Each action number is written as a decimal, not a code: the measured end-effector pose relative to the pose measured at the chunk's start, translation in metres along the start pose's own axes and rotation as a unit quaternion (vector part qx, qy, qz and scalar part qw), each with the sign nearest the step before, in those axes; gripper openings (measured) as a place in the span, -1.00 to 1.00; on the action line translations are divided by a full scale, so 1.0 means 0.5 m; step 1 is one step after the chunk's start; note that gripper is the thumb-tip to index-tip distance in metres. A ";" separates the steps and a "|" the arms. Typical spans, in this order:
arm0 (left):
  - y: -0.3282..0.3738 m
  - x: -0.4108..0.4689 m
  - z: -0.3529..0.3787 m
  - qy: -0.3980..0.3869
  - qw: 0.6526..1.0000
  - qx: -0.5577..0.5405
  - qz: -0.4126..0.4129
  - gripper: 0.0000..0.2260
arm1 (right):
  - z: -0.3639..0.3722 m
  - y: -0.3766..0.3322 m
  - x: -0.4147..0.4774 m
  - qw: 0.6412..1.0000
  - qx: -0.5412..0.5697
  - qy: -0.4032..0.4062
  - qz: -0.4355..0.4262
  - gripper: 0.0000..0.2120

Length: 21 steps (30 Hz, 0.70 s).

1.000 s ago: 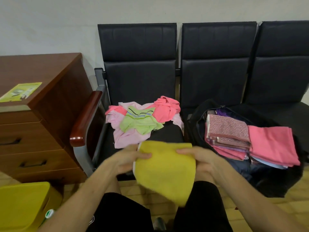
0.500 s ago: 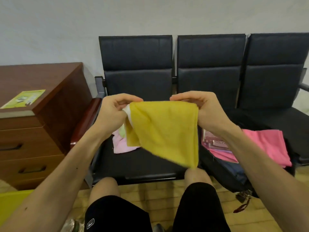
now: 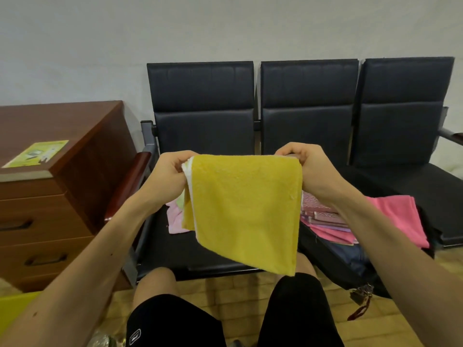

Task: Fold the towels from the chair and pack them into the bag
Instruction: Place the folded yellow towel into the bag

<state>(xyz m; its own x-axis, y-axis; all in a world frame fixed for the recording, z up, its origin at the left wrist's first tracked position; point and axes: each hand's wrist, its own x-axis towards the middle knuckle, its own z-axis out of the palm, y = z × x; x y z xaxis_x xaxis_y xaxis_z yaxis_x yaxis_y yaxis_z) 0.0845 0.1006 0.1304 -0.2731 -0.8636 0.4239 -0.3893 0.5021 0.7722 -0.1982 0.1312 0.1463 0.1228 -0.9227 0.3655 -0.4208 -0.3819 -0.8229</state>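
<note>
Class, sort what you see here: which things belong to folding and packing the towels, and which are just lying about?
Part of the job:
- yellow towel, gripped by left hand and right hand
- loose pink towel on the chair
- folded towels in the black bag

Lying about:
- wooden cabinet
- green leaflet on it
- yellow container

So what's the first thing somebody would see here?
The big yellow towel, held up in the middle, the left hand and right hand each pinching a top corner. Behind it stands a row of black chairs; at the right, folded towels and a pink towel sit in the black bag.
</note>
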 end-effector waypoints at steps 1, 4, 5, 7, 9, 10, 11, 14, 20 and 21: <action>0.000 -0.003 0.000 -0.007 1.000 -0.010 -0.009 -0.67 | -0.003 0.001 -0.004 1.000 0.024 -0.009 0.010 -0.71; 0.011 -0.013 0.007 -0.024 0.997 -0.060 -0.041 -0.68 | -0.012 0.001 -0.016 0.994 0.098 -0.046 0.020 -0.73; 0.017 -0.015 0.012 -0.027 0.995 -0.078 -0.054 -0.68 | -0.013 0.000 -0.020 0.991 0.122 -0.056 0.021 -0.73; 0.027 -0.021 0.021 -0.033 0.989 -0.116 -0.081 -0.66 | -0.014 0.000 -0.028 0.981 0.179 -0.065 0.031 -0.73; 0.036 -0.025 0.031 -0.048 0.982 -0.155 -0.099 -0.66 | -0.014 0.000 -0.033 0.971 0.227 -0.067 0.045 -0.74; 0.038 -0.025 0.036 -0.052 0.977 -0.176 -0.108 -0.66 | -0.016 0.001 -0.035 0.966 0.246 -0.068 0.051 -0.74; 0.038 -0.023 0.044 -0.052 0.972 -0.197 -0.121 -0.66 | -0.018 0.001 -0.036 0.961 0.263 -0.070 0.053 -0.73; 0.039 -0.012 0.070 -0.040 0.956 -0.242 -0.158 -0.65 | -0.027 0.017 -0.046 0.932 0.345 -0.081 0.076 -0.46; 0.028 -0.001 0.106 -0.039 0.917 -0.320 -0.237 -0.78 | 0.035 0.104 -0.131 0.876 0.430 -0.053 0.211 -0.01; 0.028 -0.003 0.111 -0.048 0.916 -0.310 -0.249 -0.78 | 0.048 0.110 -0.142 0.889 0.398 -0.047 0.224 -0.05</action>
<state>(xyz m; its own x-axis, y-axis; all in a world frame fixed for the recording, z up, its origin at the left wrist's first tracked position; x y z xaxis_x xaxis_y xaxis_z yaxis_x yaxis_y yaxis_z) 0.0309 0.1115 0.1143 -0.2857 -0.9554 -0.0744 0.0796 -0.1011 0.9917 -0.2082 0.1745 0.0647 0.1939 -0.9775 -0.0829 0.3173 0.1425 -0.9376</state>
